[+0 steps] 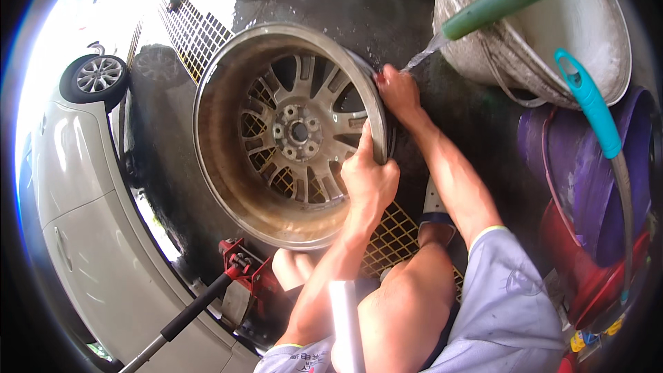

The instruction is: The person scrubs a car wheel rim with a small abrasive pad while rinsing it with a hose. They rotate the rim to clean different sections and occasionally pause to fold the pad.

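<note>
A bare alloy wheel rim (pixel 298 208) stands tilted before me, its brownish inner barrel, spokes and bolt holes showing. With fingers wrapped over its right edge, my left hand (pixel 369 178) grips it. My right hand (pixel 400 95) is closed against the outer side of the rim, further up. A bit of red shows at its fingertips, but what it holds is hidden. Water (pixel 423 55) runs out of a green tube (pixel 511 1) and falls beside my right hand.
A white car (pixel 83 221) stands at the left, with a red floor jack (pixel 242 262) near it. Yellow floor grating (pixel 394 238) lies beneath the rim. To the right are a large whitish tub (pixel 587 21), a turquoise-handled tool (pixel 590 107) and a purple bucket (pixel 580 179).
</note>
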`<state>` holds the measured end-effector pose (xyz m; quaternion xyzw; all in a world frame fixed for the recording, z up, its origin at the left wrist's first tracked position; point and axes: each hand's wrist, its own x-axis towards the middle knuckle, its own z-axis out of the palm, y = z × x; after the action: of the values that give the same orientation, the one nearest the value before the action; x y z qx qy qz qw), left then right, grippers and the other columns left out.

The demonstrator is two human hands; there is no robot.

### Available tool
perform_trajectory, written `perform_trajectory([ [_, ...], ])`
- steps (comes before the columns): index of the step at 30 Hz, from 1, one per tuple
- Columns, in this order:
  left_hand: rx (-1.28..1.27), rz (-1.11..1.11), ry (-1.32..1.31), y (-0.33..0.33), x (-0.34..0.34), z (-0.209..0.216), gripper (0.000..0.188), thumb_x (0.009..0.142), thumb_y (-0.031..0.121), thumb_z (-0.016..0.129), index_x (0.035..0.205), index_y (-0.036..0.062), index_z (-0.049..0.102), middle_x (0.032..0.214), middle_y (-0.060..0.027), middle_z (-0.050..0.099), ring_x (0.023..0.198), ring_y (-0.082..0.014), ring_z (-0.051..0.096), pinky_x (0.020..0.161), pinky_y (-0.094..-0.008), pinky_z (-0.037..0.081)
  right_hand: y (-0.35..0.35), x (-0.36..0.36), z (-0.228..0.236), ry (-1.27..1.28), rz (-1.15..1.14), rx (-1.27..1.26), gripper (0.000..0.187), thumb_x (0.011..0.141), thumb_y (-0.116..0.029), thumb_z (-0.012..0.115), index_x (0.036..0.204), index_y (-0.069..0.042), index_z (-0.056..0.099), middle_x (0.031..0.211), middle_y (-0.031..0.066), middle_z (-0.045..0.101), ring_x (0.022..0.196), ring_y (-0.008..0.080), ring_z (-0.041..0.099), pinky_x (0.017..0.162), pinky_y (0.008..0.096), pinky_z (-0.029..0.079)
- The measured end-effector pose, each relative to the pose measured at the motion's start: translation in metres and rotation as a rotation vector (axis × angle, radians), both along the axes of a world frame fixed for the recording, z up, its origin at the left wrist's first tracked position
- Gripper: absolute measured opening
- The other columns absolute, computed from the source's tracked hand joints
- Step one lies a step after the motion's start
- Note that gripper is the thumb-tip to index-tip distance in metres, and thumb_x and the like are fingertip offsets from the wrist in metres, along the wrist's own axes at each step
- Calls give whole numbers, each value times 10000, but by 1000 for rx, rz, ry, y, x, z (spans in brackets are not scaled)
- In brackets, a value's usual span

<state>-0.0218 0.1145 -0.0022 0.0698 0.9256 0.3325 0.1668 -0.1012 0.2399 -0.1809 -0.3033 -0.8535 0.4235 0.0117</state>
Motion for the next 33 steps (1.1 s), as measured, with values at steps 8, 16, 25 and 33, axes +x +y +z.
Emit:
perform_trajectory([
  [8, -36, -28, 61, -4, -2, -3, 739, 710, 34, 602, 1446, 78, 543, 861, -259, 719, 810, -388, 734, 778, -429, 576, 5, -25, 4, 21, 91, 46, 359, 976, -390, 574, 1021, -46, 667, 931, 277, 707, 896, 494, 686, 772, 596, 550],
  [16, 18, -25, 12, 2, 2, -1, 756, 703, 42, 616, 1453, 105, 543, 862, -249, 720, 807, -375, 739, 781, -437, 577, 19, -40, -2, 58, 101, 77, 319, 980, -376, 570, 1002, -69, 655, 877, 272, 700, 869, 499, 687, 756, 599, 551],
  [25, 66, -41, 33, 2, 3, -5, 766, 713, 38, 605, 1469, 129, 527, 815, -253, 703, 789, -395, 726, 745, -453, 566, 23, -51, -3, 146, 39, 28, 340, 961, -387, 596, 942, -52, 651, 863, 280, 687, 848, 503, 671, 723, 592, 538],
  [33, 2, -29, 54, -5, 0, -3, 754, 709, 45, 610, 1458, 103, 535, 822, -257, 703, 792, -395, 728, 759, -446, 571, 4, -26, 1, 45, 16, 8, 317, 954, -354, 613, 963, -43, 669, 876, 281, 693, 883, 479, 680, 747, 592, 534],
])
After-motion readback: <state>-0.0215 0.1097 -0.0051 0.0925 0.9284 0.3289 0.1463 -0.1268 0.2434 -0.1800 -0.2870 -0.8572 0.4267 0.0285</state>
